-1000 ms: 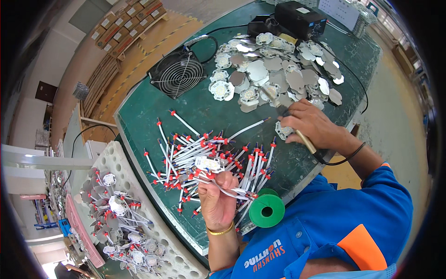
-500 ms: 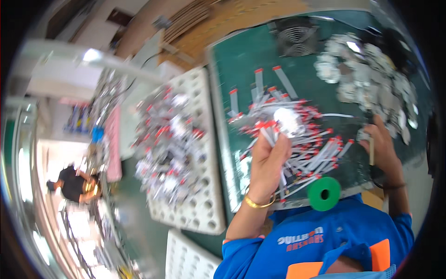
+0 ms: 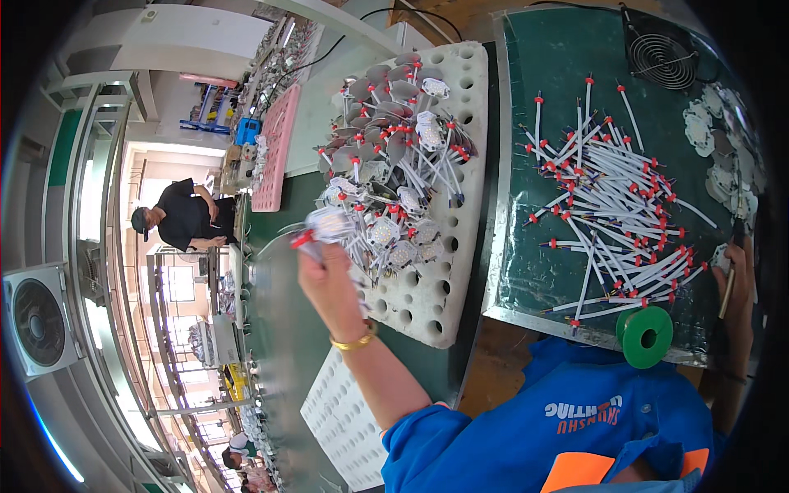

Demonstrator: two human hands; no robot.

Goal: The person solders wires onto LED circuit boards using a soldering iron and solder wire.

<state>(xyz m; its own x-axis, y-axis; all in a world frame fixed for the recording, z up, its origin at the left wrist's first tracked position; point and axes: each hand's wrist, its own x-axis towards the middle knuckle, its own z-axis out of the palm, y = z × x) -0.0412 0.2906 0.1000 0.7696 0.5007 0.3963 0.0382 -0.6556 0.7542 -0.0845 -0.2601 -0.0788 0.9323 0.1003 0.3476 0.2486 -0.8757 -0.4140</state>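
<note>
Left hand (image 3: pixel 327 283) grips a wired LED board (image 3: pixel 329 223) by the heap (image 3: pixel 383 232) on the white holed tray (image 3: pixel 477 135); snagging there could strain its connection. Right hand (image 3: pixel 740 275) grasps soldering iron (image 3: pixel 726 294) plus another board (image 3: pixel 721 259): slip, scorch risk.

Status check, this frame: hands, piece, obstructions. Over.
Left hand gripping white board, slightly blurred. Right hand on tan-handled tool, far right. Heaped wired boards crowd white holed tray beside left hand.
</note>
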